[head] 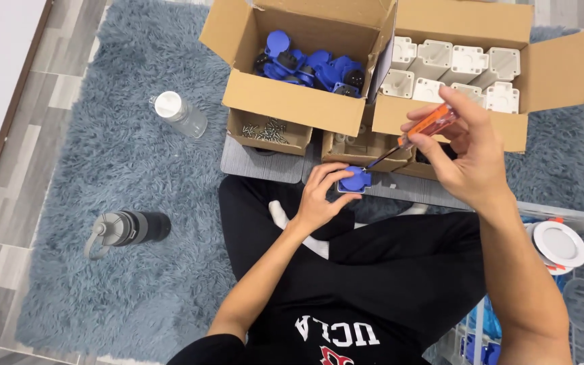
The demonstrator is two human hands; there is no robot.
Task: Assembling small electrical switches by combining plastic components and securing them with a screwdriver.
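My left hand (320,196) grips a small blue socket part (355,180) just above my lap. My right hand (464,145) holds an orange-handled screwdriver (427,126) at a slant, its metal tip resting on the blue part. I sit cross-legged in black trousers on a shaggy grey-blue rug (116,155).
Ahead stand a cardboard box of blue socket parts (285,101), a box of white housings (549,74), and a small box of screws (268,132). A clear bottle (180,113) and a dark grey bottle (126,228) lie to the left. A white wire basket (576,270) sits at right.
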